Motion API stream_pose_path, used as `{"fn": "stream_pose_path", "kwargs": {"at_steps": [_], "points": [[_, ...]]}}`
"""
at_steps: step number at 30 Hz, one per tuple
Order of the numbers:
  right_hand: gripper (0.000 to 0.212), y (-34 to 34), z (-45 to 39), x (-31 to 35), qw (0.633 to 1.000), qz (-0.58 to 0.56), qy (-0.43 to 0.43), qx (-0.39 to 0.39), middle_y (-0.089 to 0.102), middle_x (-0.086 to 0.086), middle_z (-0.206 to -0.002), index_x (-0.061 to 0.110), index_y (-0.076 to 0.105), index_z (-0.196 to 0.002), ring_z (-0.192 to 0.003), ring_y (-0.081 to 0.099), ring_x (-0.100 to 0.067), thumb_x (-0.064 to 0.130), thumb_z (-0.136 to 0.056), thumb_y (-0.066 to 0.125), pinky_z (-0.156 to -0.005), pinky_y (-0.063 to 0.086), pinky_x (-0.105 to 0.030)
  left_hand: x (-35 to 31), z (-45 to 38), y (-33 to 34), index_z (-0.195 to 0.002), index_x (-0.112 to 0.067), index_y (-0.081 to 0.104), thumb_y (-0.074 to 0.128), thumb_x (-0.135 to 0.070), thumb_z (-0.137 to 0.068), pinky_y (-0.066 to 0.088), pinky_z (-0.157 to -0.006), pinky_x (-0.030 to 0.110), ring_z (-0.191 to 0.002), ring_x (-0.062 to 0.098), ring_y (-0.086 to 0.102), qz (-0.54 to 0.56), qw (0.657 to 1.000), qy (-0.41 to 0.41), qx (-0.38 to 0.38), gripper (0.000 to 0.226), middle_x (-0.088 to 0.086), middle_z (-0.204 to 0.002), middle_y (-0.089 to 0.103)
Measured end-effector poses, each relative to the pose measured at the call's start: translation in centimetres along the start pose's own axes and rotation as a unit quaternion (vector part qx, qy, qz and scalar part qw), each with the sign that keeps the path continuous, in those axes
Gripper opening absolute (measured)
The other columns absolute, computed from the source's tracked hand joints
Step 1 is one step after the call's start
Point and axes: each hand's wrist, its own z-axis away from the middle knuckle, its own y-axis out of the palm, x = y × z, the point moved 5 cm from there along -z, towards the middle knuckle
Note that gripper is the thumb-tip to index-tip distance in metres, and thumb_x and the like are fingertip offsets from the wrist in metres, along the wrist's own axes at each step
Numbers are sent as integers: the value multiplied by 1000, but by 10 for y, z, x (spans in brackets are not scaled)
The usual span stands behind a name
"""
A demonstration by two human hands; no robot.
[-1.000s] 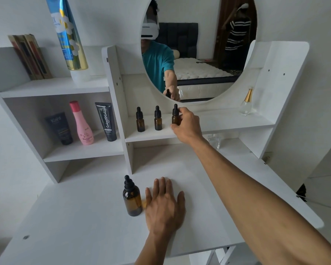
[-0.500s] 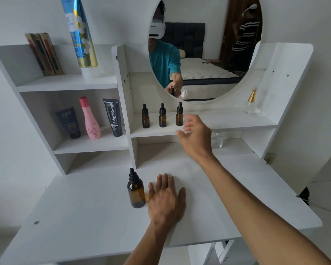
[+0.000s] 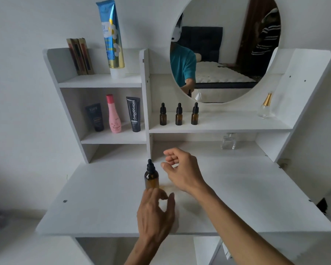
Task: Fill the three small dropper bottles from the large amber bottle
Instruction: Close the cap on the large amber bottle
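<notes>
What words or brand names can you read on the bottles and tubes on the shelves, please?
"Glad2Glow": black squeeze tube, printed vertically; its small white print is unreadable.
"Kahf", faint and uncertain: short dark tube.
Script word on the pink plastic bottle: too blurred to read.
Tall blue-and-gold tube: print blurred.
Amber dropper bottles: no labels visible.
</notes>
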Motion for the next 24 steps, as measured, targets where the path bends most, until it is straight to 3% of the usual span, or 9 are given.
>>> {"fn": "stream_pose_path", "kwargs": {"at_steps": [4, 8, 10, 12, 14, 16, 19, 24], "points": [[40, 15, -2, 14, 998, 29, -9, 48, 68, 1, -119, 18, 62, -130, -99, 63, -9, 21, -91, 71, -81, 46, -10, 24, -12, -27, -91, -24, 50, 83, -27, -76, 38, -60, 20, -77, 15, 53, 24, 992, -99, -76, 36, -7, -85, 53], [55, 30, -5, 25, 988, 76, -19, 131, 61, 1, -136, 25, 51, -144, -119, 58, -13, 19, -92, 68, -103, 48, -28, 44, -31, -16, -135, -20, 43, 83, -41, -73, 50, -85, 32, -106, 14, 54, 59, 986, -155, 33, 76, -3, -122, 51], [59, 33, -7, 30, 980, 108, -28, 162, 57, 1, -141, 30, 48, -146, -127, 54, -18, 16, -92, 68, -107, 47, -35, 45, -37, -8, -144, -19, 40, 80, -41, -77, 48, -97, 32, -119, 13, 53, 81, 983, -141, 86, 81, -4, -135, 52], [54, 35, -12, 36, 973, 142, -37, 179, 58, -1, -139, 32, 52, -141, -125, 55, -21, 15, -92, 68, -105, 49, -37, 45, -41, -3, -142, -19, 45, 77, -36, -83, 43, -92, 13, -114, 8, 56, 102, 980, -132, 112, 69, -6, -133, 58], [45, 35, -17, 42, 964, 171, -46, 197, 61, -2, -132, 27, 59, -133, -118, 58, -21, 13, -91, 70, -99, 51, -35, 44, -42, -2, -134, -21, 52, 76, -30, -85, 39, -76, 0, -96, 1, 57, 111, 979, -130, 114, 55, -7, -122, 64], [35, 34, -21, 46, 956, 195, -52, 212, 65, -4, -122, 22, 66, -124, -108, 62, -21, 12, -90, 72, -91, 55, -33, 43, -43, -1, -127, -21, 57, 76, -26, -84, 39, -69, 1, -86, -2, 60, 121, 979, -128, 104, 47, -7, -109, 68], [25, 31, -25, 49, 950, 218, -61, 214, 66, -2, -109, 17, 70, -113, -96, 60, -18, 17, -89, 74, -84, 56, -34, 43, -41, 2, -123, -23, 59, 78, -25, -83, 41, -69, 1, -88, -2, 61, 145, 975, -139, 96, 44, -12, -100, 66], [34, 29, -21, 45, 951, 221, -54, 209, 65, -1, -112, 19, 68, -118, -99, 58, -16, 28, -87, 78, -87, 56, -34, 43, -35, 6, -121, -27, 60, 74, -26, -86, 46, -68, 6, -86, -2, 64, 184, 968, -144, 92, 38, -17, -97, 67]]}}
